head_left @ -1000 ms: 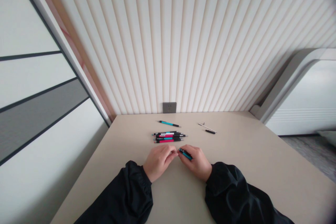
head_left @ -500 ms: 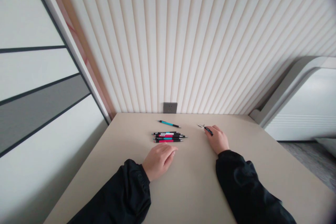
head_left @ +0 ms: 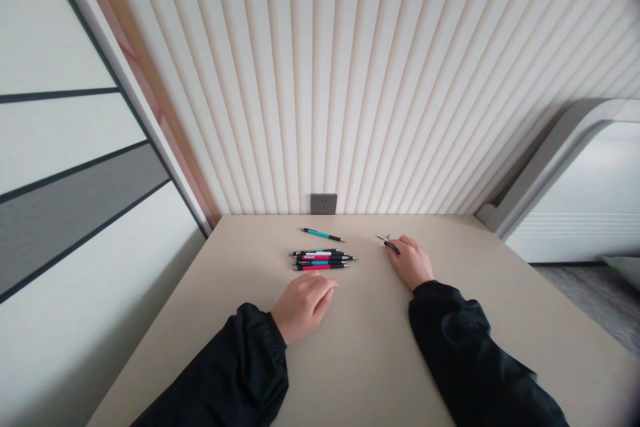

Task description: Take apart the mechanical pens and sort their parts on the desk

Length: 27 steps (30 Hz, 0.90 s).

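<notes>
My right hand (head_left: 411,261) rests low at the right of the tabletop, its fingers closed on a small black-and-silver tool (head_left: 392,247). Thin metal prongs stick out of the tool's far end toward the left; its exact kind is not clear. On the left, my left hand (head_left: 304,305) lies on the table, fingers bent and held together, with nothing seen in them. Just beyond its knuckles is a pile of several pens (head_left: 320,267) in black with pink, blue or white. A single blue-and-black pen (head_left: 323,235) lies apart, farther back.
The beige table (head_left: 360,360) meets a ribbed cream wall panel (head_left: 320,80) at its back edge. A dark socket plate (head_left: 323,204) sits on the wall just above that edge. White cabinet panels (head_left: 60,280) flank the left side; a white padded headboard (head_left: 575,200) stands at right.
My right hand has shifted slightly to the left with the tool, and less of the tool's black part shows. My left hand and the pens stay put.
</notes>
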Available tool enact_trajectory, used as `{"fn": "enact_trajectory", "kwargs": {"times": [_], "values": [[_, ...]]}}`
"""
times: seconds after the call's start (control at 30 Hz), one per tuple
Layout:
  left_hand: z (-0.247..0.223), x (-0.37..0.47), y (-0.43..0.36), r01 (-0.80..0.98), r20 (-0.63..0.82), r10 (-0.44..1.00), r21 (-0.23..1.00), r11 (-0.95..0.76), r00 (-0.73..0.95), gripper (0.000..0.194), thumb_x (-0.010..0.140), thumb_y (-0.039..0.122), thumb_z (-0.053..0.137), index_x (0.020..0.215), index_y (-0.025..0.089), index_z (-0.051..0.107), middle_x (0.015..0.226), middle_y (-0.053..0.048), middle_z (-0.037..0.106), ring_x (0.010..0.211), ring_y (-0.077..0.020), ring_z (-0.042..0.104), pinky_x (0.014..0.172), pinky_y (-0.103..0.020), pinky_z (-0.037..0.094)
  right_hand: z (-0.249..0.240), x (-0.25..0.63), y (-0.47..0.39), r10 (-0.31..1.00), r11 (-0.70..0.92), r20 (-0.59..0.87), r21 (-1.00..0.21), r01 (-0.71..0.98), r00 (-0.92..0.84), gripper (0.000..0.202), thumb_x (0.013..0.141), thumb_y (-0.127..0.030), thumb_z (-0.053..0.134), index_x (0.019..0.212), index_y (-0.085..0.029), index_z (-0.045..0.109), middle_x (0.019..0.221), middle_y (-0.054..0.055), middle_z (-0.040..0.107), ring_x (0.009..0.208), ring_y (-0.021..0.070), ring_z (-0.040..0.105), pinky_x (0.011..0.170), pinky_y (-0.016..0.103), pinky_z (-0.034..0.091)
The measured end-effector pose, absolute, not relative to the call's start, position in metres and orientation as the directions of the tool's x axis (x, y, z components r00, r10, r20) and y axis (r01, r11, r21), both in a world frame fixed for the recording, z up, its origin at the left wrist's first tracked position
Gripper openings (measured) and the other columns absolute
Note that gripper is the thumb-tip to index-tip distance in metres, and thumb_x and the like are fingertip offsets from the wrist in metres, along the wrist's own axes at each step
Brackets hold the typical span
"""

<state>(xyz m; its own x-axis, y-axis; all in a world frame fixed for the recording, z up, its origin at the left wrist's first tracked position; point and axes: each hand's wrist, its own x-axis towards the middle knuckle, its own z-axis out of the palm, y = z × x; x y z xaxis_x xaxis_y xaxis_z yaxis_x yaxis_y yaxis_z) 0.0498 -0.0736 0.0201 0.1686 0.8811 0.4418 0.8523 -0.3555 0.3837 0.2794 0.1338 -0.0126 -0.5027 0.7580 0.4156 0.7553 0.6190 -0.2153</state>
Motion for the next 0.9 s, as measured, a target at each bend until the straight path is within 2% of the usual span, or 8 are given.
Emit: {"fn": "enact_trajectory", "kwargs": {"times": [0.23,0.43,0.6,0.73,0.83,0.9], "values": [[0.0151,0.0485,-0.0724,0.843,0.467,0.872,0.401,-0.359,0.149,0.032,0.093,0.017,0.041,0.123,0.019,0.051,0.101,-0.007,0.065,0.093,-0.0184,0.061,0.088,-0.034,0.048,-0.0109,0.2786,0.1336,0.781,0.591,0.425,-0.268,0.761,-0.457,0.029,0.091,-0.039,0.046,0.095,-0.022,0.069,0.084,0.005,0.063,0.081,0.0188,0.060,0.069,0.027,0.040],[0.0145,0.0478,-0.0725,0.851,0.446,0.879,0.385,-0.358,0.168,0.029,0.093,0.018,0.041,0.119,0.021,0.054,0.093,-0.006,0.065,0.088,-0.0184,0.061,0.083,-0.034,0.049,-0.0076,0.2825,0.1334,0.821,0.538,0.439,-0.382,0.752,-0.364,0.031,0.089,-0.034,0.043,0.109,-0.023,0.065,0.091,0.004,0.064,0.083,0.0198,0.062,0.072,0.028,0.043],[0.0159,0.0480,-0.0731,0.853,0.444,0.879,0.378,-0.359,0.173,0.027,0.093,0.017,0.041,0.115,0.021,0.056,0.089,-0.005,0.064,0.085,-0.0182,0.061,0.079,-0.032,0.049,-0.0082,0.2859,0.1370,0.835,0.517,0.470,-0.497,0.697,-0.285,0.038,0.089,-0.027,0.035,0.112,-0.021,0.064,0.098,0.007,0.066,0.087,0.0208,0.063,0.076,0.030,0.045],[0.0168,0.0479,-0.0725,0.855,0.446,0.877,0.370,-0.364,0.180,0.026,0.093,0.017,0.041,0.113,0.020,0.057,0.088,-0.005,0.064,0.084,-0.0177,0.061,0.079,-0.031,0.049,-0.0123,0.2852,0.1393,0.862,0.477,0.485,-0.672,0.567,-0.150,0.038,0.089,-0.035,0.039,0.109,-0.016,0.065,0.095,0.010,0.069,0.084,0.0224,0.063,0.078,0.034,0.048],[0.0167,0.0479,-0.0723,0.857,0.442,0.879,0.368,-0.360,0.180,0.026,0.093,0.017,0.042,0.113,0.020,0.058,0.086,-0.005,0.063,0.082,-0.0176,0.060,0.078,-0.030,0.049,-0.0116,0.2839,0.1373,0.914,0.397,0.402,-0.858,0.326,-0.055,0.043,0.087,-0.046,0.046,0.111,-0.014,0.061,0.088,0.010,0.069,0.075,0.0204,0.064,0.070,0.033,0.051],[0.0164,0.0480,-0.0723,0.859,0.442,0.879,0.366,-0.358,0.178,0.025,0.093,0.018,0.042,0.112,0.019,0.058,0.085,-0.005,0.063,0.081,-0.0175,0.060,0.077,-0.030,0.049,-0.0085,0.2829,0.1348,0.927,0.374,0.372,-0.917,0.141,-0.042,0.046,0.086,-0.049,0.050,0.113,-0.014,0.058,0.089,0.011,0.069,0.076,0.0199,0.066,0.069,0.033,0.053]]}}
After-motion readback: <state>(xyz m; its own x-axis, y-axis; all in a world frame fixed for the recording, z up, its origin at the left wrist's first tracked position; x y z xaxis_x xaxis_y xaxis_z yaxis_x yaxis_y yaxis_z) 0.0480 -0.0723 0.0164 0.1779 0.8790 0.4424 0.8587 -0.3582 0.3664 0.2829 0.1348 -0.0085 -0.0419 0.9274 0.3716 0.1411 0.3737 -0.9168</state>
